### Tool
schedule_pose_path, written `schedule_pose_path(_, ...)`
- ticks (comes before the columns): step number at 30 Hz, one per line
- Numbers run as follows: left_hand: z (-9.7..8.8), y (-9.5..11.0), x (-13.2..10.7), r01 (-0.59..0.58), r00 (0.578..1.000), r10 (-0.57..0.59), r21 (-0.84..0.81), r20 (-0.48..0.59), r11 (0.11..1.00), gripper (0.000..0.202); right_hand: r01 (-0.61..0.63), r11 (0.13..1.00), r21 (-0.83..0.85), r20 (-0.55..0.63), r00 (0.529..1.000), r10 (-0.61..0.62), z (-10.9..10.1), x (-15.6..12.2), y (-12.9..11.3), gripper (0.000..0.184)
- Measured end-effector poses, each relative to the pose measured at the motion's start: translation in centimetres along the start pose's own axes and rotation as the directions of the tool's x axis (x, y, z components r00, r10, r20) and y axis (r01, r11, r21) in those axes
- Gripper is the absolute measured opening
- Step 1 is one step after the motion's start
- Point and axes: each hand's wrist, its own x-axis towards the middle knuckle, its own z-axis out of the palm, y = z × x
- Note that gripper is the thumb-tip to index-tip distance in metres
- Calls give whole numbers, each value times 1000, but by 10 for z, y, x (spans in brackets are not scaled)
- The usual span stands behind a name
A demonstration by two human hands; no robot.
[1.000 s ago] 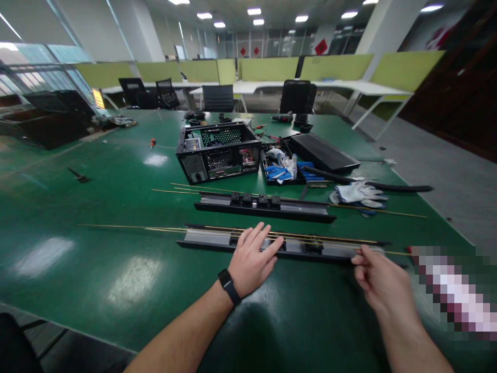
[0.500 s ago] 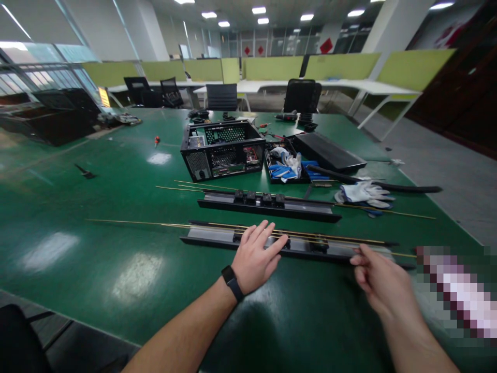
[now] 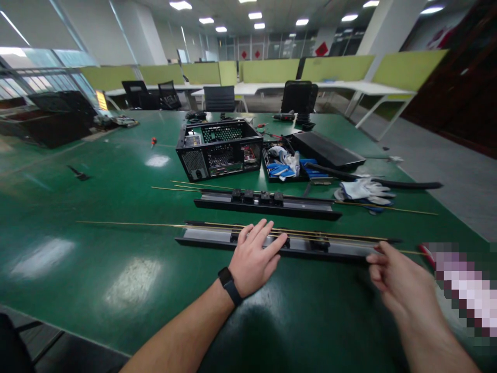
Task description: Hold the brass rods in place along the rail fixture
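Note:
My left hand (image 3: pixel 254 257) lies flat with fingers spread on the near black and grey rail (image 3: pixel 209 238), pressing on thin brass rods (image 3: pixel 132 225) that run along it. A dark band sits on that wrist. My right hand (image 3: pixel 396 277) is at the rail's right end with fingers curled in a pinch near a rod's tip; what they hold is blurred. A second rail (image 3: pixel 267 204) with several black blocks lies parallel behind, with more rods beside it.
Everything rests on a large green table (image 3: pixel 116 280). An open black computer case (image 3: pixel 219 147) stands behind the rails, beside a tray of blue and white gloves (image 3: pixel 283 166), a black panel (image 3: pixel 326 150), white gloves (image 3: pixel 365 190) and a black hose (image 3: pixel 404 184). Office chairs and desks stand beyond.
My right hand has slid a little rightward along the near rail's end. My left hand stays flat on the rail and rods. The view shifted slightly.

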Motion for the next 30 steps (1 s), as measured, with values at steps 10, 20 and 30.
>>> schedule_pose_path(10,0,1,0,-7,1000,7,9,-20,1000,47,-22,999,33,99,995,18,8,-14,1,27)
schedule_pose_path(20,1,0,0,-13,1000,13,8,-9,1000,50,17,997,78,-95,995,-9,-14,14,-4,16)
schedule_pose_path(30,1,2,1,-2,1000,2,7,-16,1000,47,-30,999,37,28,999,29,2,-4,3,27)
